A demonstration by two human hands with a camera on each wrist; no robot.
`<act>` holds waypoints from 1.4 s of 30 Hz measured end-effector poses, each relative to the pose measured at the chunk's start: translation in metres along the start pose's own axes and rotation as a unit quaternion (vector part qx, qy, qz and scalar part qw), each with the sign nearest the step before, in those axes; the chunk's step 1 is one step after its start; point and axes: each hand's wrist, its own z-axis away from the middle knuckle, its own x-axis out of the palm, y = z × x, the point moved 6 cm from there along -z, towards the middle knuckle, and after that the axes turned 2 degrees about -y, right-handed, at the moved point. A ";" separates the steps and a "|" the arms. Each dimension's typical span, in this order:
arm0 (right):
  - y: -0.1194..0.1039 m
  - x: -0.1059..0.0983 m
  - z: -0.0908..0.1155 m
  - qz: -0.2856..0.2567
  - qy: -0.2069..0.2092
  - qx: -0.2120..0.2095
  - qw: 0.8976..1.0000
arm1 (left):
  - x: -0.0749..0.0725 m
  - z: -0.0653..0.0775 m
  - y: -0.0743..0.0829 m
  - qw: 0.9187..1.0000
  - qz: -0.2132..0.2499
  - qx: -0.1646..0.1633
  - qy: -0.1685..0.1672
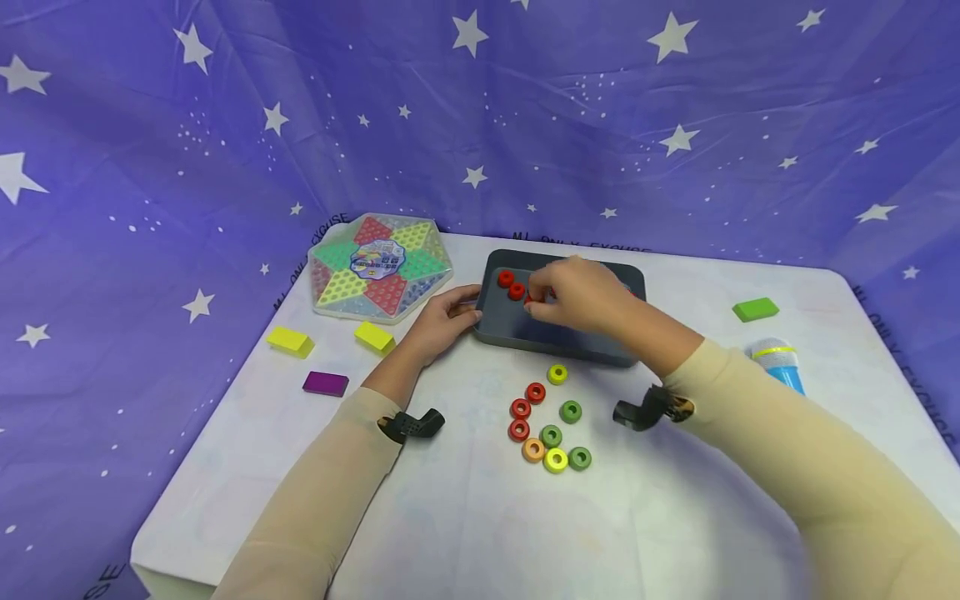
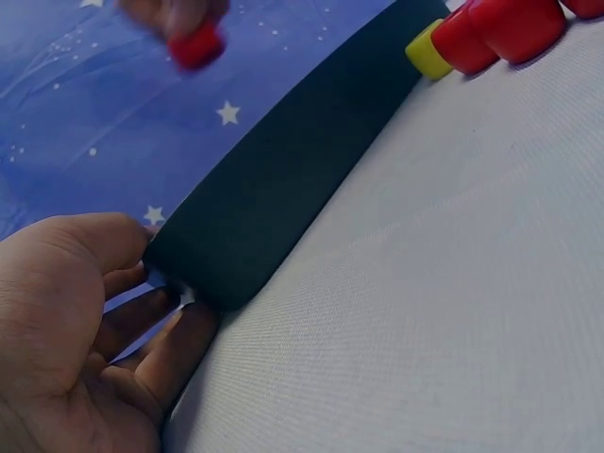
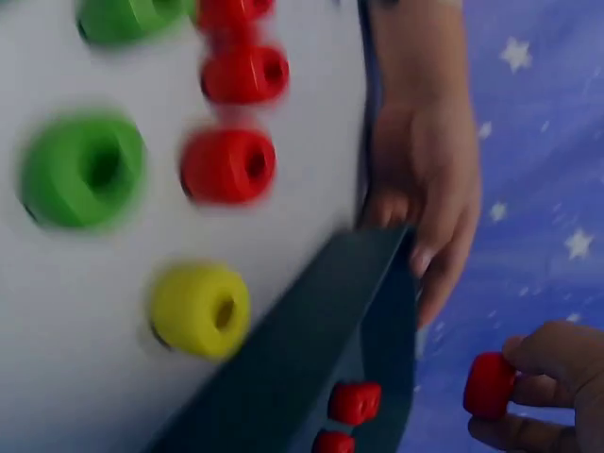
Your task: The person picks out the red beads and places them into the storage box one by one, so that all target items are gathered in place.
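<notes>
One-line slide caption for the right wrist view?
The right grip pinches a red bead near the dark tray, whose end the left grip holds.

Remotely I see tray [image 1: 517, 325] near back edge of desk [image 1: 637, 533], rings [image 1: 551, 444] before it, game box [image 1: 378, 260] back-left, microphone [image 1: 782, 367] toward right edge.

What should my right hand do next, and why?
Probably lower the pinched red bead into the dark gray tray: your right hand holds it above the tray, other red beads lie inside, and your left hand grips its end.
</notes>
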 end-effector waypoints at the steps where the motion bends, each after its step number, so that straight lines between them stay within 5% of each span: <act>1: 0.005 -0.001 -0.010 0.001 -0.002 0.012 1.000 | 0.000 0.000 0.000 1.000 0.000 0.000 0.000; 11: 0.053 0.023 -0.073 0.039 -0.022 0.096 0.994 | 0.004 0.000 0.012 1.000 -0.006 0.001 -0.008; 24: 0.073 0.048 -0.083 0.070 -0.046 0.115 0.990 | 0.005 0.000 0.016 1.000 -0.011 -0.005 -0.005; 29: 0.061 0.033 -0.068 0.046 0.002 0.086 0.995 | 0.002 0.001 0.013 1.000 -0.010 -0.004 0.001; 34: 0.028 0.019 -0.027 0.003 0.034 0.017 0.999 | 0.000 0.004 0.006 1.000 -0.002 -0.004 0.003; 42: -0.008 0.046 0.051 -0.023 0.036 -0.114 0.993 | 0.000 0.004 0.004 1.000 0.002 0.000 -0.001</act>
